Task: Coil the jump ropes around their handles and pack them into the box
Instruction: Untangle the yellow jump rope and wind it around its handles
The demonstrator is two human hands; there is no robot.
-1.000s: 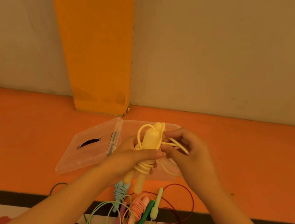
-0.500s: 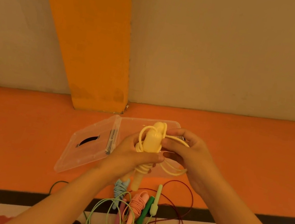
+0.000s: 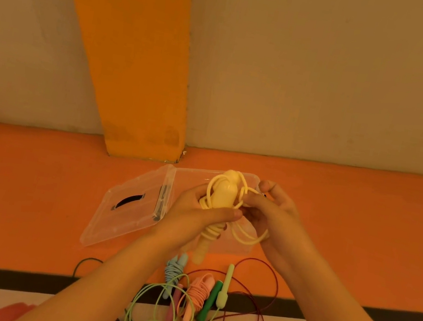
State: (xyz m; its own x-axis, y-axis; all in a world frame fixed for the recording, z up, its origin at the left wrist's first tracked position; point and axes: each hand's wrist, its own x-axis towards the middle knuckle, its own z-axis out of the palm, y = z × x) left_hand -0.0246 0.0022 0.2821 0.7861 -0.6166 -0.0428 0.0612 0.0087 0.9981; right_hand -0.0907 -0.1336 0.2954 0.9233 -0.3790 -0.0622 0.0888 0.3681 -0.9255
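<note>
Since half a second ago the loose cord has dropped into a lower loop. The right grip pinches it; the left grip clasps the half-coiled yellow jump rope over the open clear box.

Likely a gym or playroom: orange floor, jump ropes.

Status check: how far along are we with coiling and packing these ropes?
Done: the blue bundle and pink bundle lie coiled. In hand: left hand grips the yellow rope, right hand pinches its loose cord. Left: pale green rope and dark red rope lie tangled; nothing visibly in the clear box.
</note>
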